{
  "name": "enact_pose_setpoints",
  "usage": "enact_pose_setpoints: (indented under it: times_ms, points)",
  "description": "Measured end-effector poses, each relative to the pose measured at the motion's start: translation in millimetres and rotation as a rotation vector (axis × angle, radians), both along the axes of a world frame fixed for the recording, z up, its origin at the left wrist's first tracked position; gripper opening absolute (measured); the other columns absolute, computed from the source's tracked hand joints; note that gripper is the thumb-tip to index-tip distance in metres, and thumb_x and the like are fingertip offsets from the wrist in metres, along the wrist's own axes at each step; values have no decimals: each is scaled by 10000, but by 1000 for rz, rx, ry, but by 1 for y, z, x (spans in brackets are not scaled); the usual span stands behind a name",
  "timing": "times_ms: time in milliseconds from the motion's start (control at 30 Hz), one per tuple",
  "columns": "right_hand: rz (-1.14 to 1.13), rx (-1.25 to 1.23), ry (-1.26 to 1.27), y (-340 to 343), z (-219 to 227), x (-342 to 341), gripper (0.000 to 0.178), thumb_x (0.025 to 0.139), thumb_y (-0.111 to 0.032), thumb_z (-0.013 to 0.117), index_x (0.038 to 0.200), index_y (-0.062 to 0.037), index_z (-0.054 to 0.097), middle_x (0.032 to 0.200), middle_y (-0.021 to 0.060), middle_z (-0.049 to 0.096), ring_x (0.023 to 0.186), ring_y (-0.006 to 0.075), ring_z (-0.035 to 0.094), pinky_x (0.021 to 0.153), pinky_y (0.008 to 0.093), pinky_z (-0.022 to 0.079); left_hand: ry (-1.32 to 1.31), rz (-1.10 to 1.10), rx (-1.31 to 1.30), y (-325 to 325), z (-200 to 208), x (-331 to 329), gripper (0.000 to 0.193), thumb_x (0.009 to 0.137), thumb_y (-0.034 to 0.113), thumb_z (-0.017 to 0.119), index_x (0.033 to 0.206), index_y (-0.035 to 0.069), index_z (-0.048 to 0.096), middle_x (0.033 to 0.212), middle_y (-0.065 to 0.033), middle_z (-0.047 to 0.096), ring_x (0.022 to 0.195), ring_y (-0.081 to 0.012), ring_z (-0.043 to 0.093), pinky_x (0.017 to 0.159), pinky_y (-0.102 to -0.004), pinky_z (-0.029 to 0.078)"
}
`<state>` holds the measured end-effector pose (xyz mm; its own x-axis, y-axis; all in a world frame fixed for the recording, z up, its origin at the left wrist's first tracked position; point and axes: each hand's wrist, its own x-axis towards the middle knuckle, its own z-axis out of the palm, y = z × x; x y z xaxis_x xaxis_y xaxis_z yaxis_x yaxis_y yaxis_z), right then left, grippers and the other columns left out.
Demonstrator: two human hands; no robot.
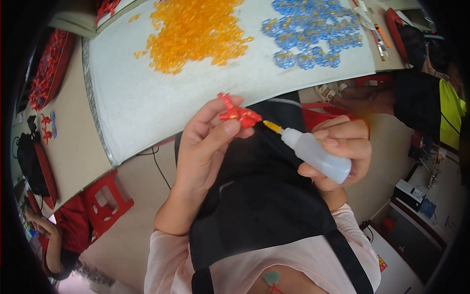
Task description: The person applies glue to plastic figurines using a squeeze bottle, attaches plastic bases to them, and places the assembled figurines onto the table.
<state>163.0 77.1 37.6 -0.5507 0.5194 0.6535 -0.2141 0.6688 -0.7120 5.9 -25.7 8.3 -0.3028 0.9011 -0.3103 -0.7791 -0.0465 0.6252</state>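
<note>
Between the thumb and fingers of my left hand [208, 134] is a small red plastic figure [240, 115], held up in front of the table's near edge. My right hand [345, 147] grips a translucent white squeeze bottle [320, 154], tilted so that its yellow nozzle [272, 127] points up and left. The nozzle's tip is at the right end of the red figure; whether it touches, I cannot tell. On the table beyond lie a heap of orange translucent pieces [196, 34] and, to its right, a spread of blue translucent pieces [313, 32].
A white-covered table [117, 98] spans the area ahead. At left, a red tray [51, 68] holds red and blue pieces. Pens [381, 36] lie at the table's far right. A red stool [105, 203] stands at lower left. Other people sit at both sides.
</note>
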Motion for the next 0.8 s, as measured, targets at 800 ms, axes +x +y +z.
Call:
enact_pose_setpoints:
  times_ms: [800]
  points:
    - [-101,115,-739,233,-6,-68,222,761,-167,597,965,-79,589,874,52,608,802,143,571,720,256,435,80,156,24,-3,-6,-33,322,798,33,515,1110,-29,463,904,-118,577,777,-174,573,733,-282,462]
